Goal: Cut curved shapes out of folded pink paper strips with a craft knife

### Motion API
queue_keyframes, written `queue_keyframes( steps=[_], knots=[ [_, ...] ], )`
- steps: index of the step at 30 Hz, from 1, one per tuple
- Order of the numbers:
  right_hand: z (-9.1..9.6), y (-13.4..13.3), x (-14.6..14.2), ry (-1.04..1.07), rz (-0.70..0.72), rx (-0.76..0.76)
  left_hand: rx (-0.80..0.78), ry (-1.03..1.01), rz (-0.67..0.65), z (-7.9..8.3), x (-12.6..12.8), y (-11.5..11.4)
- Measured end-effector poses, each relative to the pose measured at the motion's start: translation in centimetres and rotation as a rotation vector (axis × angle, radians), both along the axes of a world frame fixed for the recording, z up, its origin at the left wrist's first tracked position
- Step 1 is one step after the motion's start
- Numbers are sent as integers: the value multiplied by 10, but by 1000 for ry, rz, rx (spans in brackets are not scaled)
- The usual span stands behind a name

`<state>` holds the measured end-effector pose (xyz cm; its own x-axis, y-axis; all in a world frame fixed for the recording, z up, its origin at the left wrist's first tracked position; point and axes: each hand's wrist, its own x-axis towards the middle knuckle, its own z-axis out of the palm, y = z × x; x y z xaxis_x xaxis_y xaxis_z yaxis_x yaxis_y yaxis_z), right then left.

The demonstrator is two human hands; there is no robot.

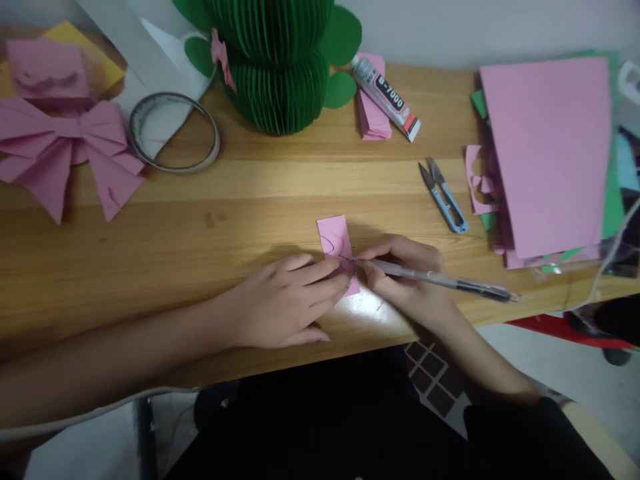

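Black clothing (320,413) below, pen (450,282) and pink paper strip (334,230) above

The black clothing fills the bottom middle of the view, just under the near edge of a wooden table (260,213). Close to that edge lies the pink paper strip, flat on the wood and slightly tilted, with curved dark lines on its upper part. Fingers cover some of its lower part.

The left hand (290,300) rests palm down, its fingers stretched out over the strip and clamped on nothing. The right hand (410,277) is closed on the pen, thumb and fingers together near the writing end. The pen slants away to the right, and its tip is at the strip, just beside the left fingertips; whether it touches the paper is too small to tell.

To the right of the hands lie blue-handled snips (446,200), blades apart. Past them is a pile of pink sheets (550,153) with green sheets (611,173) showing beneath. Along the far side stand a green honeycomb paper piece (280,87) and a glue tube (387,97), which lies across small pink papers (373,123). At the far left, a tape roll (215,143) is near a folded pink bow (75,137)
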<state>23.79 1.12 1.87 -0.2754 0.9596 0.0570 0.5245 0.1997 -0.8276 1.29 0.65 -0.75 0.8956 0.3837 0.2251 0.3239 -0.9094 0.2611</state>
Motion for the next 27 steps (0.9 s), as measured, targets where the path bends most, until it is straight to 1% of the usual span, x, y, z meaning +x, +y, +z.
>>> queue_keyframes(
  steps=[5,10,12,15,21,27],
  knots=[
    [2,-15,7,90,-191,-41,2,-6,-9,4,0,3],
    [-1,-38,8,75,-247,-50,-22,-3,-25,3,-1,3],
    [-2,-47,3,65,-279,-56,-21,-9,-36,2,-2,3],
    [-5,-55,-6,13,-335,-13,-18,-20,-43,2,-3,4],
    [-15,-59,-16,-25,-383,99,-27,-5,-55,2,-4,6],
    [-16,-57,-17,-74,-386,130,-45,2,-59,2,-4,6]
  ],
)
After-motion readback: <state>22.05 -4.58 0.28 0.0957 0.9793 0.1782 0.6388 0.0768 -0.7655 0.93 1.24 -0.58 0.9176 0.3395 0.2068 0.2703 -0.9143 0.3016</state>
